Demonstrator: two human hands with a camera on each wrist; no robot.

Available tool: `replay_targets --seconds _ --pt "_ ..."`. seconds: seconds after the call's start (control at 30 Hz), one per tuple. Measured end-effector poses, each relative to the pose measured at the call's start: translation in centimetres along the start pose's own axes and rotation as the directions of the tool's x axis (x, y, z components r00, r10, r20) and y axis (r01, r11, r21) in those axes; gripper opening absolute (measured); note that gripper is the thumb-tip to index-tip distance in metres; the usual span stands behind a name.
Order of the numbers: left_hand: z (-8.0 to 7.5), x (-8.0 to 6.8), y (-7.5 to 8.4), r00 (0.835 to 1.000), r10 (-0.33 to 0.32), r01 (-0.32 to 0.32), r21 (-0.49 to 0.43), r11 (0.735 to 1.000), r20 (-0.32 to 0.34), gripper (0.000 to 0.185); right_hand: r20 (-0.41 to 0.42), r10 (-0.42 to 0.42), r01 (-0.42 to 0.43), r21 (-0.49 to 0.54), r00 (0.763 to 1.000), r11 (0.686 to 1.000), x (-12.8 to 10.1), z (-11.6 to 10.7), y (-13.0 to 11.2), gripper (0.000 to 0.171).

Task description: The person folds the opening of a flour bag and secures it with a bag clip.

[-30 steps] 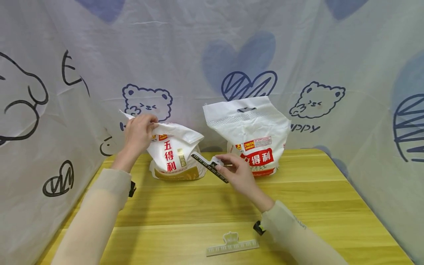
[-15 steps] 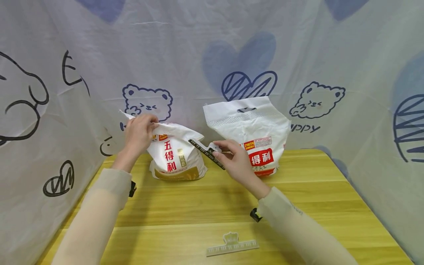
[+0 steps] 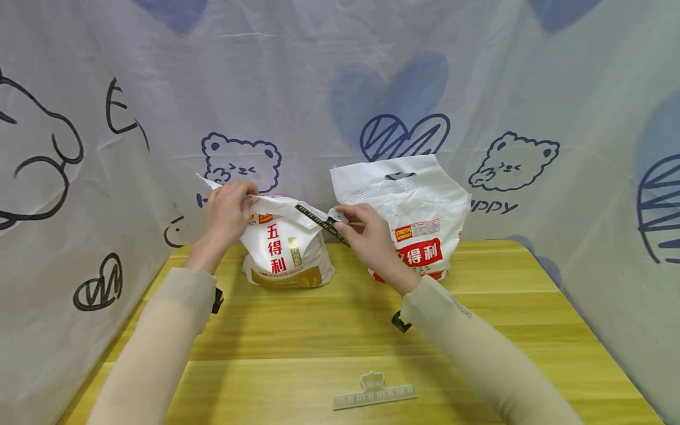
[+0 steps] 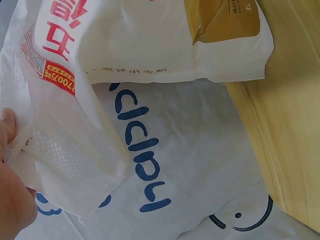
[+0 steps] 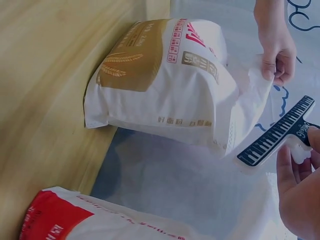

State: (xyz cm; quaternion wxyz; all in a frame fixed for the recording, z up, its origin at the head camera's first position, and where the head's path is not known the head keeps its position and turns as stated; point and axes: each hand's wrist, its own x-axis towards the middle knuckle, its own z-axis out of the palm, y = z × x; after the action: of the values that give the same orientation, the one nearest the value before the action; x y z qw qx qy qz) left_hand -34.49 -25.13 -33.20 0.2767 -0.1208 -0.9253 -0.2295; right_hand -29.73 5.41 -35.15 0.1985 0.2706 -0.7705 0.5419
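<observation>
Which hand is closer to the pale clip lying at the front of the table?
Right. The right hand holds a black clip up by the bags; the left hand is further off, gripping the gold bag's top. The pale clip lies untouched.

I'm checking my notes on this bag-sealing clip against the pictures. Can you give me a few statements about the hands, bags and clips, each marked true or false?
1. The left hand pinches the folded top of the gold-bottomed flour bag. True.
2. The right hand holds nothing. False: it holds a dark sealing clip at the bag's top.
3. A second, pale clip lies on the wooden table near the front edge. True.
4. The red-labelled bag lies flat on its side. False: it stands upright.
5. Both bags sit at the table's near edge. False: they stand at the far side, by the printed cloth.
</observation>
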Motion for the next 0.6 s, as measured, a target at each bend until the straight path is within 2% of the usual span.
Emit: replay_targets --seconds 0.4,0.6 --pt "-0.1 0.0 0.1 1.0 0.001 -0.001 0.001 1.0 -0.001 0.013 0.026 -0.016 0.018 -0.07 1.0 0.997 3.0 1.6 -0.5 0.028" --pt "-0.1 0.0 0.2 1.0 -0.004 0.004 -0.002 1.0 -0.006 0.013 0.033 -0.015 0.017 -0.067 0.999 0.998 4.3 2.2 -0.7 0.026"
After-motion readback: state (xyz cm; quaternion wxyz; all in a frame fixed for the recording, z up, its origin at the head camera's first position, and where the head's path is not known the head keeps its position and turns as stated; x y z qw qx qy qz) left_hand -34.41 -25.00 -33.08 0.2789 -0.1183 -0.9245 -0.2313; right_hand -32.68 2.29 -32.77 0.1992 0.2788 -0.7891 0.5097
